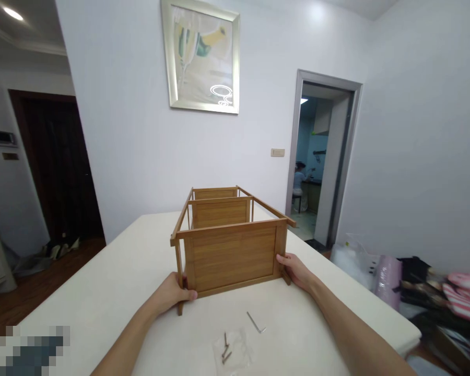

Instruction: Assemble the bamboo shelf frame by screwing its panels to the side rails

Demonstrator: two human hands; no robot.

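Note:
A brown wooden shelf unit (235, 256) lies on its side on the white table, with several panels set between its long rails. My left hand (174, 292) grips its near lower left corner, thumb on the end panel and fingers hidden behind the leg. At the near right edge my right hand (295, 269) is closed around the frame, its thumb against the panel. Between my forearms lie a metal hex key (254, 321) and a clear plastic bag (241, 352) with several screws (226, 355) on it or in it; I cannot tell which.
The white table (113, 271) reaches towards the wall, under a framed picture (203, 57). Right of it, on the floor, are a pink roll (387, 282) and piled cloth and bags. A person (298, 180) sits beyond the doorway. A pixelated patch covers the lower left corner.

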